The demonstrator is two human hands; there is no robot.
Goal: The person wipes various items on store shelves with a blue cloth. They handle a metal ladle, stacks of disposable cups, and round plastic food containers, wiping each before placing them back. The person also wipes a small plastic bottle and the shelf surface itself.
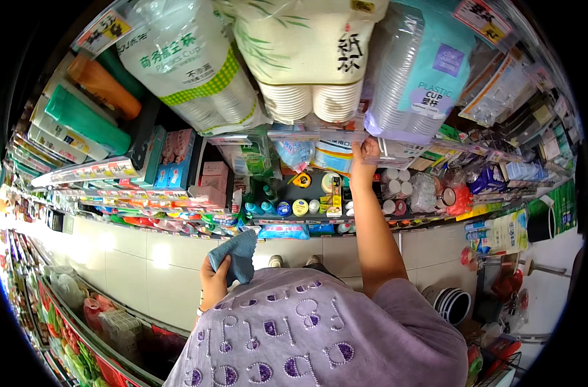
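My left hand (215, 282), low in front of my body, is closed around a folded blue-grey cloth (236, 257) with a zigzag edge. My right arm stretches forward to the shelf. There my right hand (366, 153) has its fingers curled at the right edge of a blue-and-white plastic packet (333, 157), under the shelf's front strip. Part of the packet lies behind that strip. Just left of it sits a light blue bag (294, 153). Above the hand stand packs of paper cups (307, 51) and clear plastic cups (410, 77).
Below the packet, a lower shelf carries round tins (300, 207), small bottles and a yellow tape measure (301, 180). Boxes (176, 158) and green and orange bottles fill the left shelves. Stacked buckets (451, 304) stand on the floor at right. A produce display (81, 348) is at lower left.
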